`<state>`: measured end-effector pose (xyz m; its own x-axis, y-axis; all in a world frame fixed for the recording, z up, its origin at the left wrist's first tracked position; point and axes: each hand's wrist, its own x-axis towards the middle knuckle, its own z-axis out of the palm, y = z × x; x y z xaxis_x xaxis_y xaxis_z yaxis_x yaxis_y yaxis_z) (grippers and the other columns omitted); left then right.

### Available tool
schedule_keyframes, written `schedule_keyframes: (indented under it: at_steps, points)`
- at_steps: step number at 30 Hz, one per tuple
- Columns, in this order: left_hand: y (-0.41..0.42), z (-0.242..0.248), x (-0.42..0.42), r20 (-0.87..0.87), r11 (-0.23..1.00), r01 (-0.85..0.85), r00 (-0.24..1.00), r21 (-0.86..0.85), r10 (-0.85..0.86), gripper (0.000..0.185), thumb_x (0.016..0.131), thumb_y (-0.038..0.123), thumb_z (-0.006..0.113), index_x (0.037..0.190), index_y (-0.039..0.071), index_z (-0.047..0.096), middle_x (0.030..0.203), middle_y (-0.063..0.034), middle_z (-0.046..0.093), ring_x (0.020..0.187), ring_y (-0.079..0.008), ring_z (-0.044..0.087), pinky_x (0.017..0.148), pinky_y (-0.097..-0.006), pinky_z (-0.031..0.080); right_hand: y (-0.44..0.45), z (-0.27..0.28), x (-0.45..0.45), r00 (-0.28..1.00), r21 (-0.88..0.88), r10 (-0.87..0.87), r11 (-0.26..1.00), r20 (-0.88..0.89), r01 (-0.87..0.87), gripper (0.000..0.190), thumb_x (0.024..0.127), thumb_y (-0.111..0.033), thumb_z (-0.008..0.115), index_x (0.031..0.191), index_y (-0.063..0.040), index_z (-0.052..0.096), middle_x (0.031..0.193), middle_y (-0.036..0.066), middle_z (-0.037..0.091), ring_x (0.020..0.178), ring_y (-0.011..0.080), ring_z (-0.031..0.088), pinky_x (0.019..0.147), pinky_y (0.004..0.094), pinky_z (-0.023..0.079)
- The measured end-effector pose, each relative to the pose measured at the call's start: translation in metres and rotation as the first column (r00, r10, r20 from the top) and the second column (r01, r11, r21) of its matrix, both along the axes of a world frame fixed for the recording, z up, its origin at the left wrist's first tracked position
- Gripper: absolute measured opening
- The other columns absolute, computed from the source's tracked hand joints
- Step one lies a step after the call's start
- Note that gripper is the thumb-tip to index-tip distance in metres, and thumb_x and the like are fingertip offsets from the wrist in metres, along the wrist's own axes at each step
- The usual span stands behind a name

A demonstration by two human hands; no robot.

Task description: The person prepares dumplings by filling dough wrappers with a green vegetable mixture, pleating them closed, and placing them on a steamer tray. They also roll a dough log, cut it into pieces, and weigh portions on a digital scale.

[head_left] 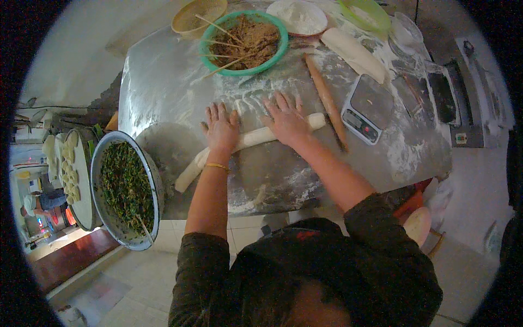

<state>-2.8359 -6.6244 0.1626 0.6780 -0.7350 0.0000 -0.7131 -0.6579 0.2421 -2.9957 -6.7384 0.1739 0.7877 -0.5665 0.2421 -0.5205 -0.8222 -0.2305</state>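
Note:
A long rope of pale dough [257, 138] lies slantwise across the floured metal table [163, 90]. On its left half rests my left hand [221, 127], palm down with the fingers apart. My right hand [287, 119] lies flat over the rope nearer its right end, fingers spread as well. Neither hand grips anything; the palms hide the dough beneath them. Just right of the rope's right end is a wooden rolling pin [325, 100]. Beyond my hands stands a green basin [203, 45] of brown filling with several sticks in it.
A kitchen scale [359, 125] and a thick dough roll [353, 55] lie to the right. At the back are a wicker basket [179, 20], a plate of flour [300, 18] and a green bowl [378, 16]. An enamel basin [94, 184] of chopped greens stands left, before a tray of dough pieces [70, 175].

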Motion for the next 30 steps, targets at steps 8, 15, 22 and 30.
schedule_keyframes:
  at_steps: [8, 15, 22, 30]
  points:
    - [0.101, 0.029, -0.093, 0.005, 0.964, 0.247, 0.969, 0.095, -0.249, 0.057, 0.086, 0.038, 0.052, 0.134, 0.01, 0.043, 0.142, -0.0129, 0.037, 0.135, -0.031, 0.027, 0.108, -0.0574, 0.012, 0.067, 0.026, -0.119, 0.967, 0.263, 0.253, 0.93, 0.042, -0.255, 0.05, 0.08, -0.031, 0.062, 0.126, -0.012, 0.052, 0.134, 0.015, 0.044, 0.127, 0.0322, 0.037, 0.105, 0.0528, 0.023]
    - [0.108, 0.028, -0.114, 0.002, 0.987, 0.153, 0.988, 0.05, -0.153, 0.056, 0.085, 0.038, 0.054, 0.132, 0.01, 0.045, 0.14, -0.013, 0.039, 0.133, -0.0314, 0.03, 0.107, -0.0577, 0.011, -0.006, 0.04, -0.148, 0.974, 0.231, -0.223, 0.95, 0.036, 0.209, 0.047, 0.072, -0.017, 0.067, 0.117, -0.008, 0.056, 0.122, 0.018, 0.047, 0.113, 0.0357, 0.044, 0.095, 0.0472, 0.035]
    - [0.105, 0.026, -0.112, 0.005, 0.983, 0.146, 0.989, 0.109, -0.148, 0.051, 0.085, 0.035, 0.055, 0.129, 0.01, 0.048, 0.139, -0.0134, 0.04, 0.132, -0.0294, 0.033, 0.108, -0.0578, 0.012, -0.051, 0.033, -0.121, 0.965, 0.277, -0.261, 0.928, 0.002, 0.25, 0.043, 0.072, -0.009, 0.064, 0.115, -0.008, 0.058, 0.112, 0.018, 0.049, 0.103, 0.0358, 0.049, 0.085, 0.0432, 0.046]
    - [0.108, 0.024, -0.114, -0.019, 0.986, 0.142, 0.99, 0.091, -0.141, 0.052, 0.086, 0.036, 0.053, 0.131, 0.011, 0.046, 0.14, -0.0124, 0.039, 0.132, -0.0288, 0.032, 0.109, -0.0568, 0.012, -0.12, 0.015, -0.058, 0.917, 0.471, -0.392, 0.824, 0.07, 0.316, 0.041, 0.073, -0.009, 0.063, 0.114, -0.007, 0.059, 0.112, 0.02, 0.049, 0.098, 0.0375, 0.054, 0.082, 0.0422, 0.048]
